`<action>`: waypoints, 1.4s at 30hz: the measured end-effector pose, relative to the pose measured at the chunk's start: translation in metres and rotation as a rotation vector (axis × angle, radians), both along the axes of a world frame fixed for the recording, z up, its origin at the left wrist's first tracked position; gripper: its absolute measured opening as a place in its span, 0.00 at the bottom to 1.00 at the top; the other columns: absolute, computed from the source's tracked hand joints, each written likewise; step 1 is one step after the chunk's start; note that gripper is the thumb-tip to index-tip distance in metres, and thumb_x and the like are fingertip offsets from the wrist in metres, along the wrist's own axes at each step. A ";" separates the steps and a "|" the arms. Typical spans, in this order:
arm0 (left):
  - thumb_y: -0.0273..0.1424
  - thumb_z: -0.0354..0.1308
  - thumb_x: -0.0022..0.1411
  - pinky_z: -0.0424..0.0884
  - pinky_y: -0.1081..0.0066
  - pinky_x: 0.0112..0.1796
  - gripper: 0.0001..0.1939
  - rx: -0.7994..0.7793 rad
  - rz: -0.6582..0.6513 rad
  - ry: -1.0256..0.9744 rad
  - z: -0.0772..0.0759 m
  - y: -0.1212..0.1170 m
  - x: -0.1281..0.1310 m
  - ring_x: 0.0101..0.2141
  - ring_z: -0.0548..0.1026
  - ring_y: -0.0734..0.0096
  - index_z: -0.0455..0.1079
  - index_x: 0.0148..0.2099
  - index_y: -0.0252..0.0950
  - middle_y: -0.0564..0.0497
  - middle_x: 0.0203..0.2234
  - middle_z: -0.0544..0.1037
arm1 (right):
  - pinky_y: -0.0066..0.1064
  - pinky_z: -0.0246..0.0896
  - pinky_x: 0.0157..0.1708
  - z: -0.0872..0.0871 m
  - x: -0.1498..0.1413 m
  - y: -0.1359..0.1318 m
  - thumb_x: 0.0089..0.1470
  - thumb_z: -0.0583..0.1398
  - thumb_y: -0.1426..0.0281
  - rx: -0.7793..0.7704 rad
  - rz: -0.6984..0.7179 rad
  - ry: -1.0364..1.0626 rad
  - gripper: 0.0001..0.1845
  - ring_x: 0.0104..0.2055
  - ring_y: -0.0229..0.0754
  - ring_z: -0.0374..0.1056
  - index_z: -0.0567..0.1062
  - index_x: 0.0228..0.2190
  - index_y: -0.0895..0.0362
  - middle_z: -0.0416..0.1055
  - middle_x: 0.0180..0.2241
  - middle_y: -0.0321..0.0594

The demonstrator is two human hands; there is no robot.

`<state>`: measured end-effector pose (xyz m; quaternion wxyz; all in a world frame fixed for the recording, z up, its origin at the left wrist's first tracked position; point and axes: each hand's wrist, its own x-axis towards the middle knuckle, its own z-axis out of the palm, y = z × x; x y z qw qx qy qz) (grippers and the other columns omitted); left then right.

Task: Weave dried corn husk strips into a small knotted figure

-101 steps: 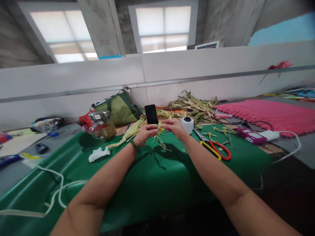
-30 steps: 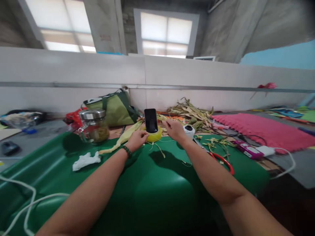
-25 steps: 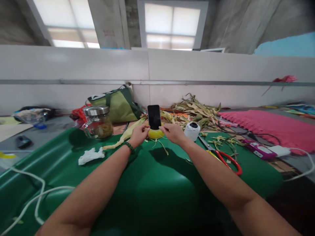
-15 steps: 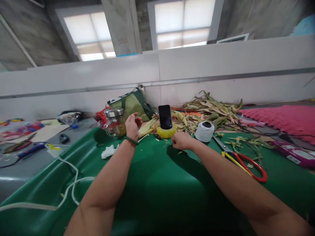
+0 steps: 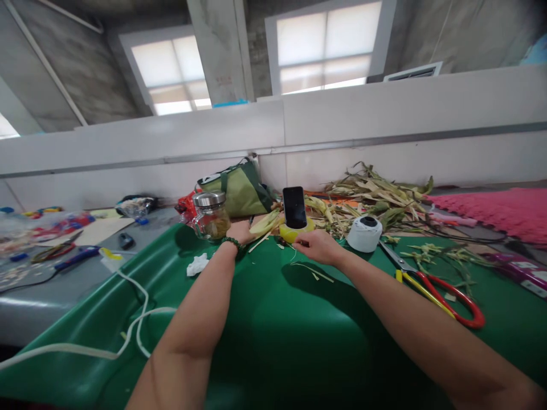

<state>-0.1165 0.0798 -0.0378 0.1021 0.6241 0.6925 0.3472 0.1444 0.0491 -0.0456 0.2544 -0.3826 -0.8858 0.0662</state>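
Observation:
My left hand (image 5: 240, 232), with a green bead bracelet at the wrist, reaches down beside a pale corn husk (image 5: 265, 224). Its fingers are mostly hidden, so I cannot tell whether they grip the husk. My right hand (image 5: 318, 246) is closed, low over the green cloth, in front of a yellow tape roll (image 5: 289, 233). What its fingers hold, if anything, is too small to make out. A black phone (image 5: 294, 206) stands upright in the tape roll. Thin husk strips (image 5: 315, 272) lie on the cloth below that hand.
A glass jar (image 5: 211, 216) with a metal lid and a green bag (image 5: 239, 188) stand left. Right are a white thread spool (image 5: 364, 233), red-handled scissors (image 5: 444, 293) and a husk pile (image 5: 380, 191). Crumpled tissue (image 5: 197, 265) and a white cable (image 5: 143, 316) lie left.
My left hand has come down from above the husk to beside it. My right hand has shifted slightly, and thin strips now show on the cloth below it. The view has tilted a little.

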 end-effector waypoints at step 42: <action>0.56 0.58 0.47 0.60 0.74 0.19 0.27 0.038 -0.547 -0.604 0.024 -0.048 0.099 0.17 0.65 0.75 0.66 0.22 0.34 0.54 0.13 0.67 | 0.29 0.64 0.22 0.003 -0.014 0.006 0.47 0.60 0.51 -0.371 0.146 1.009 0.21 0.23 0.36 0.64 0.70 0.24 0.57 0.66 0.22 0.34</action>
